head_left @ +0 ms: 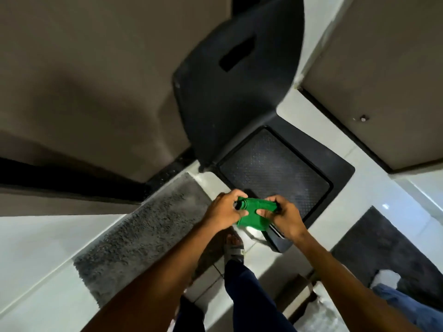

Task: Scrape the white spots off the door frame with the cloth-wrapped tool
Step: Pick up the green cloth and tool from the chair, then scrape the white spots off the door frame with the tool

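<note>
Hands first: my left hand (pixel 224 210) and right hand (pixel 286 218) both grip the green cloth (pixel 251 212) around the tool, above the black mat (pixel 275 171). I should wrap it tight before scraping.

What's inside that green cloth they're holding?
The green cloth is wrapped round a dark tool; only its black ends poke out by the left hand and right hand. The rest is covered.
</note>
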{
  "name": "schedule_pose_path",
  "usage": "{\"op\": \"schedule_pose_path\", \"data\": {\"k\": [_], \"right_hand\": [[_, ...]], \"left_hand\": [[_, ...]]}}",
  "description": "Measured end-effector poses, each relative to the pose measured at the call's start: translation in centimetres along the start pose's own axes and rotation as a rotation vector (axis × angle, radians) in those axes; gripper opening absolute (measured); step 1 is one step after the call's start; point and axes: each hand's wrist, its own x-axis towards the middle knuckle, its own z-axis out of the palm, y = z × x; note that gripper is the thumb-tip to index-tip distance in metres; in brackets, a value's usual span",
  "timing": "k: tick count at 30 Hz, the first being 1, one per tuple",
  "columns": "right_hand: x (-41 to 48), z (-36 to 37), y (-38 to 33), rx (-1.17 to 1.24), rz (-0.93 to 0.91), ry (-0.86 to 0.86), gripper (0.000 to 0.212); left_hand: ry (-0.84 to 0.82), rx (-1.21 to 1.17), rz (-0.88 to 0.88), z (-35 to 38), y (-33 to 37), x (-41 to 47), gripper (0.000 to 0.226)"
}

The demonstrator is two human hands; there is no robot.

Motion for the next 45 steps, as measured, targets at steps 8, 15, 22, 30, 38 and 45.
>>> {"op": "schedule_pose_path", "data": {"k": [8,15,22,30,38,45], "right_hand": [[-7.0,11.0,-12.9,0.130,-0.250,-0.086,0.038],[-14.8,20.0,-25.1,0.149,-0.511,-0.263,0.029],[-23.7,25.8,-40.6,0.332,-0.843,-0.150,0.032],[-34.2,26.6,-55.9,0.339,-1.431,0.047,0.036],[-36.6,26.6,-65.4,0.377,-1.813,0.355,0.033],[-34.5,28.8,-65.9,0.081,-1.997,0.883,0.024]], "left_hand": [[0.460,-0.226,0.047,-12.6,-3.4,-15.0,0.035],[0.914,0.067,0.217,-23.6,-6.7,-28.3,0.030],[1.477,0.383,0.415,-32.4,-5.2,-38.2,0.034],[1.990,0.599,0.540,-44.7,1.6,-47.7,0.030],[2.228,0.714,0.432,-51.0,6.9,-51.2,0.031],[2.146,0.647,0.319,-53.4,5.9,-51.6,0.052]]}}
